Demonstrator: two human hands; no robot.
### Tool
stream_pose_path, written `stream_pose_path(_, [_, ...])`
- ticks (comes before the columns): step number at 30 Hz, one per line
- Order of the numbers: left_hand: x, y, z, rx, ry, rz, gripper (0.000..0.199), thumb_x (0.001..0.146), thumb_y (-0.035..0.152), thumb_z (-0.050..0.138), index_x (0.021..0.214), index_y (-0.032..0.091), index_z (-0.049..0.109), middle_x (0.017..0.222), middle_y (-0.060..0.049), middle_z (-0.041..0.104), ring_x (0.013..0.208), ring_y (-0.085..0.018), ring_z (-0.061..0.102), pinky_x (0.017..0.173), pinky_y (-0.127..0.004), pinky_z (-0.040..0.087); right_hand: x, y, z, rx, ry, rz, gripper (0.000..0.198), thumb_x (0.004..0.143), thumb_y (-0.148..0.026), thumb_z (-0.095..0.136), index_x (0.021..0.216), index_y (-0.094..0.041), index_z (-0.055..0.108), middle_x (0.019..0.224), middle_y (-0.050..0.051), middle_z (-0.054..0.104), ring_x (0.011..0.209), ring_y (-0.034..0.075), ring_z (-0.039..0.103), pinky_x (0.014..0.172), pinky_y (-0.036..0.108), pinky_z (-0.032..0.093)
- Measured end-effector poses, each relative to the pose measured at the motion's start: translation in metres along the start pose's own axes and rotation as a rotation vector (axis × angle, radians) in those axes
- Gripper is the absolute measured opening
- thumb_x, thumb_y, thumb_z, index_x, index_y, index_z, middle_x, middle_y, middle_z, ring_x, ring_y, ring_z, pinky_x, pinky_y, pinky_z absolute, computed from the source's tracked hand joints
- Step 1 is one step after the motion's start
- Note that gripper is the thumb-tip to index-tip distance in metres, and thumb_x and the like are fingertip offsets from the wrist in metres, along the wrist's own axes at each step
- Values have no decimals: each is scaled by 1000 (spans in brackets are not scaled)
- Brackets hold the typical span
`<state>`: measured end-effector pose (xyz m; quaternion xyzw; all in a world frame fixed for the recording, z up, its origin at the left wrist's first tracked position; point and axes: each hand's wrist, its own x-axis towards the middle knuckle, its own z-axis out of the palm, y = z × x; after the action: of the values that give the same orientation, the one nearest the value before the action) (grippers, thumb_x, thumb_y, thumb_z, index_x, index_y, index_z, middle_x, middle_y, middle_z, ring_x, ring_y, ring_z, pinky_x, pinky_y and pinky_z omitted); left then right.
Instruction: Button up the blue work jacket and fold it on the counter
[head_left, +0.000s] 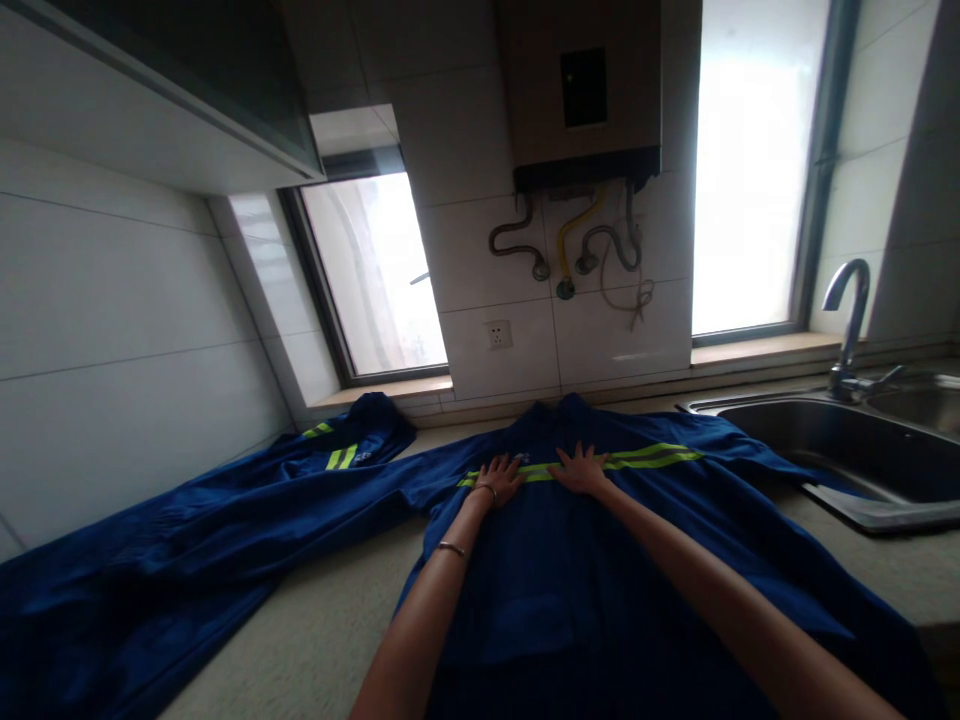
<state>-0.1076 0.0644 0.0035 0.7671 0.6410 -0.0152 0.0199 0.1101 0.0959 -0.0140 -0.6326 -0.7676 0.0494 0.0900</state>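
Left hand [499, 482] (two bangles [451, 548] on that side) and right hand [583, 470] palm-down on blue jacket [502, 600], over lime stripe [654, 457]. Jacket's on counter [322, 625], one sleeve [757, 455] reaching sink [892, 514]. More blue cloth [150, 560] at left.

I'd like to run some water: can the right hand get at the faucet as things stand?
Probably yes, perhaps with a stretch: the right hand lies flat on the jacket, apparently gripping nothing, and nothing tall stands between it and the faucet at the sink.
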Motion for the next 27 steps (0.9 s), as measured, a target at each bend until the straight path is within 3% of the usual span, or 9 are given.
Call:
stream_pose_path(2, [2, 1, -5, -6, 25, -7, 61, 89, 56, 22, 144, 29, 21, 152, -6, 18, 138, -27, 15, 107, -53, 16, 4, 0, -1, 3, 1, 9, 78, 79, -76, 18, 142, -33, 29, 148, 20, 18, 130, 51, 12, 88, 74, 2])
stream_pose_path(6, [-9, 6, -11, -44, 144, 1, 47, 92, 36, 28, 131, 18, 46, 138, -10, 44, 129, -22, 37, 106, -37, 29, 3, 0, -7, 3, -20, 17, 75, 80, -75, 20, 142, -33, 28, 148, 18, 18, 131, 48, 12, 90, 72, 4])
stream_pose_path(9, [-38, 9, -9, -54, 182, 17, 44, 92, 26, 26, 128, 14, 49, 137, -8, 46, 128, -18, 38, 108, -29, 27, -2, 1, -10, 21, 14, 26, 68, 84, -70, 20, 140, -34, 33, 147, 16, 22, 131, 47, 16, 91, 71, 6])
stream_pose_path(12, [-87, 6, -2, -76, 158, 67, 46, 93, 29, 26, 133, 16, 44, 145, -4, 36, 135, -18, 27, 112, -29, 19, -5, 2, -11, 58, 65, 24, 58, 89, -62, 18, 135, -37, 41, 144, 13, 30, 128, 44, 23, 91, 70, 9])
stream_pose_path(15, [-155, -4, -2, -136, 48, 165, 51, 93, 37, 27, 141, 21, 34, 150, 0, 22, 140, -20, 12, 115, -36, 16, -6, 3, -10, 74, 92, 18, 54, 90, -59, 19, 131, -38, 46, 142, 12, 33, 126, 43, 27, 90, 70, 11])
stream_pose_path(18, [-228, -10, -20, -182, -67, 283, 55, 92, 42, 30, 145, 34, 19, 152, 7, 5, 140, -21, 2, 115, -43, 13, -8, 3, -11, 80, 109, 17, 52, 90, -57, 21, 129, -38, 49, 140, 12, 37, 124, 43, 30, 90, 70, 12])
stream_pose_path(21, [-288, -2, -46, -156, -178, 376, 66, 87, 41, 43, 144, 39, 11, 150, 9, -1, 140, -23, -1, 114, -48, 10, -14, 1, -15, 96, 150, 12, 48, 92, -52, 24, 123, -35, 56, 134, 12, 44, 121, 42, 34, 89, 70, 15])
stream_pose_path(24, [-324, 13, -54, -92, -291, 479, 71, 76, 38, 58, 138, 47, 24, 149, 12, 6, 140, -25, 9, 114, -49, 12, -22, -3, -23, 122, 207, -13, 52, 94, -44, 22, 107, -21, 67, 119, 16, 56, 113, 38, 43, 91, 66, 19])
stream_pose_path(27, [-340, 16, -28, -3, -283, 648, 48, 82, 26, 52, 124, 50, 48, 142, 13, 33, 133, -20, 32, 113, -42, 23, -35, -11, -35, 140, 249, -78, 55, 96, -37, 18, 99, -13, 67, 110, 16, 61, 111, 30, 47, 100, 55, 19])
